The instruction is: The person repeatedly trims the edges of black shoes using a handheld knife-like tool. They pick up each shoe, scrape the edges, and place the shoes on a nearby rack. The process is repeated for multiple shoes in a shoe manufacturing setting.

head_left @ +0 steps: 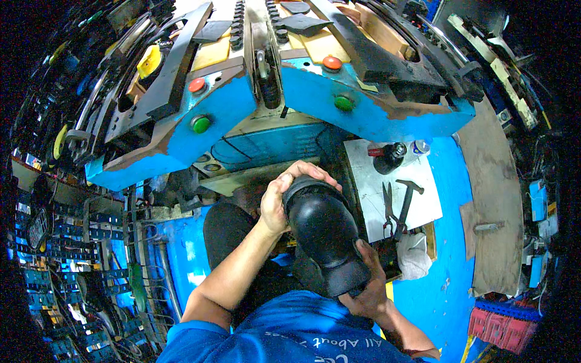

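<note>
Black shoe upper (324, 233), mounted on a last, held in mid-air over the person's lap, in front of the blue machine (242, 115). Its long axis runs from upper left to lower right; the rounded end points up toward the machine, the wider end down toward the person.

Left hand (283, 196): fingers (311, 170) curled over the upper end, thumb against its left side, closed on the shoe. Forearm rises from lower left, wrist bent inward.

Right hand (366, 281): cupped beneath the lower end, fingers wrapped under it, thumb on its right edge. Forearm enters from lower right.

Further right, on the grey surface (363, 199): scissors (388, 209) and hammer (407, 202), lying just beside each other.
</note>
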{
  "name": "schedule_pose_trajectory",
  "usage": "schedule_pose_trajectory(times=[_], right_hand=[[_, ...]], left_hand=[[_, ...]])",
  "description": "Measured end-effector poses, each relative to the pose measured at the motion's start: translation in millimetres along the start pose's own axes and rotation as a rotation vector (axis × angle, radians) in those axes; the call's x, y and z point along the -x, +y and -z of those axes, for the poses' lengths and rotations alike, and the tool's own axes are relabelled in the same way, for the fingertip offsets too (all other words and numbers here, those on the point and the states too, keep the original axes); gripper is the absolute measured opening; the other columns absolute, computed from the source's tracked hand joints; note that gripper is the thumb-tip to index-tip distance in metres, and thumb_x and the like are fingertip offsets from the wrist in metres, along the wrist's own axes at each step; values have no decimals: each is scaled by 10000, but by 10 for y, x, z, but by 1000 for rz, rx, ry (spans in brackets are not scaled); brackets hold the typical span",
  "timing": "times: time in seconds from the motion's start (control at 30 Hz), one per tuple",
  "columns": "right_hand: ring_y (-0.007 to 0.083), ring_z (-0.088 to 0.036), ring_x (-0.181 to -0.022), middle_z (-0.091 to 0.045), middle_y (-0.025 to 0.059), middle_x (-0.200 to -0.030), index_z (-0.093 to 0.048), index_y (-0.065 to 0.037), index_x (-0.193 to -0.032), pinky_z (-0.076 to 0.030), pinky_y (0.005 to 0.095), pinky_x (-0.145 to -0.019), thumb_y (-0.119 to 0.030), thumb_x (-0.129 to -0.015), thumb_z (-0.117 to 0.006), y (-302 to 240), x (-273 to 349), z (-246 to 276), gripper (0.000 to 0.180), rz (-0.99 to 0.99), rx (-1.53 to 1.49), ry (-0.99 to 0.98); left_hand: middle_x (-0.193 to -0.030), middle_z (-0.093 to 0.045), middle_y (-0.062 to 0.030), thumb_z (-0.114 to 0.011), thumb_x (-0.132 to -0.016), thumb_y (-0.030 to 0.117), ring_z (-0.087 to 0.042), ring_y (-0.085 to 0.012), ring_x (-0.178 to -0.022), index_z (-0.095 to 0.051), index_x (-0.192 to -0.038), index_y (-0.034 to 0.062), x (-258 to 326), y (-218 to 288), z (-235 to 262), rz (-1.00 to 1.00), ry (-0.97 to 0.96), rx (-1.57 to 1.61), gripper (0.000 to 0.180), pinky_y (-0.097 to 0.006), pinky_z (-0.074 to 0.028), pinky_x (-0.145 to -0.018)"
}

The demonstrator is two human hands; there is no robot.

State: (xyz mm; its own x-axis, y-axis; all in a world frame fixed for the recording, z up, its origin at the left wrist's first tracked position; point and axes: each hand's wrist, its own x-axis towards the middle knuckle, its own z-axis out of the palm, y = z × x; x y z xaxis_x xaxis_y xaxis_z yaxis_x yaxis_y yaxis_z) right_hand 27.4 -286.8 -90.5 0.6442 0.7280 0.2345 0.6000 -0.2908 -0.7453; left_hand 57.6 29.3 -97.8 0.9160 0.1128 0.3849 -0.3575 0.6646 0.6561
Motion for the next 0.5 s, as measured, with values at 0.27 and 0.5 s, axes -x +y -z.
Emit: schedule_pose_trajectory(times=[0.27, 0.5], right_hand=[[571, -590, -1444, -528, 366, -1617, -374, -69, -1776, -529, 609, -1217, -290, -760, -931, -14, -34, -25, 1179, 2, -21, 28], [564, -611, -1412, -549, 357, -1590, -368, -71, -1779, -543, 615, -1190, -291, -770, -926, -23, -59, -6, 1174, 9, -2, 19]], left_hand=[[-1337, -726, -263, -514, -1101, 542, -723, -445, -1285, -663, -1321, -14, 27, -31, -43, -15, -10, -41, 617, -600, -542, -1162], [-1330, -726, -265, -505, -1123, 548, -721, -437, -1293, -661, -1320, -17, 32, -6, -51, -7, 6, -56, 619, -588, -537, -1170]])
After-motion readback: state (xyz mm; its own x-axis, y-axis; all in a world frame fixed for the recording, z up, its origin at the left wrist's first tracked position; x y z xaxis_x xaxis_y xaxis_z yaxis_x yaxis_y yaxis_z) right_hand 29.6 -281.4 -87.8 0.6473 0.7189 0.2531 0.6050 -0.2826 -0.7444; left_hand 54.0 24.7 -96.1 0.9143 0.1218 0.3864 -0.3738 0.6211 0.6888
